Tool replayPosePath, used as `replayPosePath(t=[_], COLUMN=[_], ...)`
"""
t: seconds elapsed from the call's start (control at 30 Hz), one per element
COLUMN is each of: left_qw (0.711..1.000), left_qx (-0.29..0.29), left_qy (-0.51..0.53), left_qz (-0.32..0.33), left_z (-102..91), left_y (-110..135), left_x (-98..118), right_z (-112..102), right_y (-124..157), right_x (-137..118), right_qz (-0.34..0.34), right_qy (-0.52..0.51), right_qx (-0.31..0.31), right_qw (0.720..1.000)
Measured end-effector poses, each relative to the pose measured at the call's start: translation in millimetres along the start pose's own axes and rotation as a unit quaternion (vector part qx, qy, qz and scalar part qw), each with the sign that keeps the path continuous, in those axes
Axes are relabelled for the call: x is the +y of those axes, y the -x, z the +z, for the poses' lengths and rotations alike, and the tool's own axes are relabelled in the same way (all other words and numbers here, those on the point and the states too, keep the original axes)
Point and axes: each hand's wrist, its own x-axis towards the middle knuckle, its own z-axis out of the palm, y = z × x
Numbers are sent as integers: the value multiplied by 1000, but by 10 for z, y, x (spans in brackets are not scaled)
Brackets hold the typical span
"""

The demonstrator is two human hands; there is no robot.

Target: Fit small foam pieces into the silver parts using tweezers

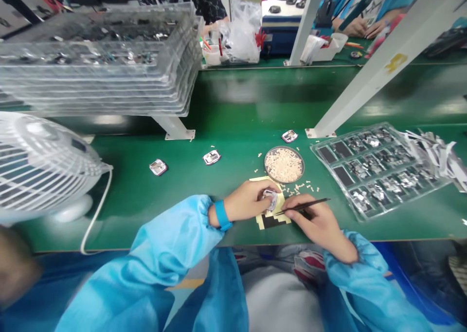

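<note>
My left hand [250,200] pinches a small silver metal part [270,199] and holds it over a yellow sheet [272,218] with black patches on the green bench. My right hand [321,225] grips black tweezers [304,206] whose tip points left, toward the part and the sheet. A blue band sits on my left wrist. Just behind my hands stands a round dish [284,165] full of tiny beige pieces, with several spilled around it.
Three loose silver parts [212,157] lie on the green bench [146,186]. A clear tray of parts [375,169] sits right, beside paper scraps [438,154]. A white fan [40,164] stands left under stacked clear trays [102,60]. White frame posts [365,79] rise behind. Other people work at the far side.
</note>
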Motion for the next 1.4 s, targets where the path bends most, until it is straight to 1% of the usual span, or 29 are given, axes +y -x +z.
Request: replayPosePath(t=[0.07, 0.2, 0.27, 0.3, 0.37, 0.43, 0.53, 0.6, 0.77, 0.93, 1.03, 1.27, 1.4], left_qw=[999, 998, 998, 998, 999, 999, 999, 1000, 999, 999, 999, 996, 995], left_qx=[6, 10, 10, 10, 9, 8, 10, 15, 14, 18, 25, 21, 19], left_qy=[-37, -54, -55, -55, -52, -46, -28, -12, 18, 30, 36, 63, 82], left_qz=[13, 11, 5, 2, -5, -11, -18, -18, -25, -29, -31, -61, -53], left_z=[-4, -10, -7, -5, 0, 4, 12, 19, 39, 44, 51, 85, 83], left_y=[-2, 4, 8, 10, 11, 10, 7, 5, 2, 0, 1, 14, 20], left_x=[-5, 17, 23, 21, 7, -17, -56, -77, -103, -106, -104, -133, -119], right_z=[0, -6, -11, -15, -24, -28, -9, 19, 57, 39, 46, 77, 76], right_y=[-21, -34, -33, -35, -46, -69, -105, -119, -127, -118, -113, -132, -127], right_x=[7, 6, -11, -25, -60, -89, -92, -71, -48, -58, -42, -45, -63], right_qz=[-8, -11, -6, -5, -11, -37, -88, -104, -134, -151, -147, -162, -163], right_qy=[13, 21, 0, -27, -96, -142, -120, -81, -8, -2, 6, 25, 14], right_qx=[-13, -23, -22, -15, 17, 67, 132, 149, 131, 117, 117, 119, 118], right_qw=[1000, 999, 1000, 1000, 995, 987, 980, 980, 982, 982, 982, 979, 979])
